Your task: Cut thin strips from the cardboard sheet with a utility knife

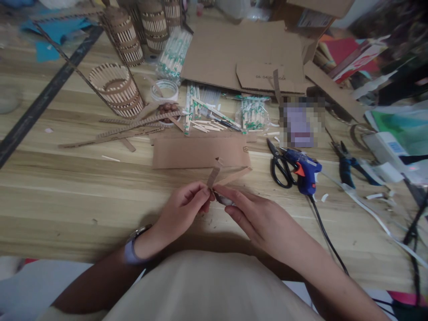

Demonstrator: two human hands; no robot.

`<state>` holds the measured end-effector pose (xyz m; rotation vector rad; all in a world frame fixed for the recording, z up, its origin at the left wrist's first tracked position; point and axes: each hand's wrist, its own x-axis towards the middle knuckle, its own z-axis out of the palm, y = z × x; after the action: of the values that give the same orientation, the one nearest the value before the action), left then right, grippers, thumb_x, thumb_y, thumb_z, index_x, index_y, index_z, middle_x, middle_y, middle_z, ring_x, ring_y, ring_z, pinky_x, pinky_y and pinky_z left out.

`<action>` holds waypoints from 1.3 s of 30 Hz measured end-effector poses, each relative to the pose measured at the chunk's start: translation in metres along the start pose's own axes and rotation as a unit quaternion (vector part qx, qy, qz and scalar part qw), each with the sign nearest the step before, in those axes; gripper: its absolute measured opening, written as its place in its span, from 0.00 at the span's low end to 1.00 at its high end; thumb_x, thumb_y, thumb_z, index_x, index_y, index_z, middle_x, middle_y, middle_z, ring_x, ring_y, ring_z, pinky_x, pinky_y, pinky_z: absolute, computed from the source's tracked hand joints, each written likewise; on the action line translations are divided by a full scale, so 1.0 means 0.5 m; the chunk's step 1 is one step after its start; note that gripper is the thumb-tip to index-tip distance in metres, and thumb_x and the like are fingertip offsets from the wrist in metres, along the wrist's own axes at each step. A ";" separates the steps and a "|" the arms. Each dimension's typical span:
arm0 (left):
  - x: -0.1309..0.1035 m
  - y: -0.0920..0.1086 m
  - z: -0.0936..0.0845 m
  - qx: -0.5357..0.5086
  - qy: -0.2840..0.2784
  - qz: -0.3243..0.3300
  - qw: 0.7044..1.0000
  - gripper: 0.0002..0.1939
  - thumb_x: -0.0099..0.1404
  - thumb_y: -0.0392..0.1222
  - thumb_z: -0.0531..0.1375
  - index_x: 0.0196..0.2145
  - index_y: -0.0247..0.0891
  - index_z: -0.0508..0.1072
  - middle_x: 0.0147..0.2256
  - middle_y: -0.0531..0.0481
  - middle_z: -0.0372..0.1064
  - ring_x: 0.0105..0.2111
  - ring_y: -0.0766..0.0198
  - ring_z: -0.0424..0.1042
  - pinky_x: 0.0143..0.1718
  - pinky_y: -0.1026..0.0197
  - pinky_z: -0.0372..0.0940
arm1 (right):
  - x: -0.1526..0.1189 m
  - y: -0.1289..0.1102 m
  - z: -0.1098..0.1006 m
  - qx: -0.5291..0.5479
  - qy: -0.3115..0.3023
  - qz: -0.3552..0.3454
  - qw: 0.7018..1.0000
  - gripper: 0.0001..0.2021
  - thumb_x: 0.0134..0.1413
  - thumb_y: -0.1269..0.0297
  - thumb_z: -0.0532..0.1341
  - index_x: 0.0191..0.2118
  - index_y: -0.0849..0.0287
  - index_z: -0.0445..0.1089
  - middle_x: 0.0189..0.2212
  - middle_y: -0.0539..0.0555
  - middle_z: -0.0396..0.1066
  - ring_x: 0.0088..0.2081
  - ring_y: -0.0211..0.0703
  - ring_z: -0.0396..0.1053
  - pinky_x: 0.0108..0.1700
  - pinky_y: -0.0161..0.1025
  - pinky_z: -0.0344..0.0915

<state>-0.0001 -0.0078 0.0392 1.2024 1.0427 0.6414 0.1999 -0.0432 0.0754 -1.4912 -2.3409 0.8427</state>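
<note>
My left hand (183, 207) pinches a narrow brown cardboard strip (213, 176) that points up and away from its fingertips. My right hand (259, 218) is closed close beside it, with thumb and forefinger around a small dark and greyish thing (223, 199) whose kind I cannot make out. A paler cardboard strip (236, 175) slants off from the fingertips to the right. Just beyond both hands, a flat cardboard rectangle (190, 152) lies on the wooden table (83, 200). The strips' near ends are hidden by my fingers.
Black scissors (281, 167), a blue glue gun (306, 171) with a cable and pliers (347, 165) lie to the right. Behind are a tape roll (164, 90), bagged sticks (254, 112) and a large cardboard sheet (214, 53). A stick basket (117, 91) stands left.
</note>
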 end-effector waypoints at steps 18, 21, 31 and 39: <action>-0.009 -0.017 0.002 0.104 -0.008 0.124 0.987 0.16 0.73 0.43 0.51 0.27 0.39 0.66 0.23 0.57 0.64 0.24 0.69 0.62 0.27 0.66 0.56 | -0.002 -0.003 0.006 0.026 0.014 0.002 1.000 0.18 0.71 0.64 0.50 0.63 0.54 0.62 0.49 0.57 0.79 0.46 0.50 0.79 0.41 0.45 0.76; -0.012 -0.021 0.004 0.114 -0.003 0.153 0.982 0.15 0.74 0.42 0.51 0.29 0.39 0.67 0.24 0.58 0.64 0.25 0.70 0.63 0.27 0.66 0.57 | -0.004 -0.008 0.007 0.055 0.030 0.000 0.998 0.17 0.71 0.64 0.50 0.62 0.53 0.62 0.48 0.56 0.79 0.45 0.48 0.79 0.39 0.42 0.75; -0.014 -0.024 0.004 0.151 0.025 0.194 0.969 0.12 0.74 0.40 0.52 0.34 0.39 0.70 0.26 0.58 0.68 0.25 0.70 0.65 0.28 0.67 0.58 | -0.015 -0.008 -0.004 0.117 -0.022 0.034 0.992 0.19 0.72 0.63 0.49 0.65 0.52 0.57 0.56 0.54 0.75 0.53 0.43 0.76 0.48 0.40 0.73; -0.017 -0.017 0.003 0.204 0.025 0.223 0.953 0.12 0.74 0.38 0.51 0.32 0.39 0.69 0.26 0.56 0.67 0.27 0.68 0.66 0.29 0.65 0.58 | -0.017 -0.004 -0.009 0.099 -0.046 0.035 0.993 0.20 0.72 0.62 0.49 0.66 0.49 0.56 0.51 0.53 0.78 0.50 0.46 0.77 0.45 0.42 0.74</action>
<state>-0.0032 -0.0180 0.0338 1.8215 0.9792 0.8314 0.2046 -0.0497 0.0812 -1.4878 -2.2020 1.1477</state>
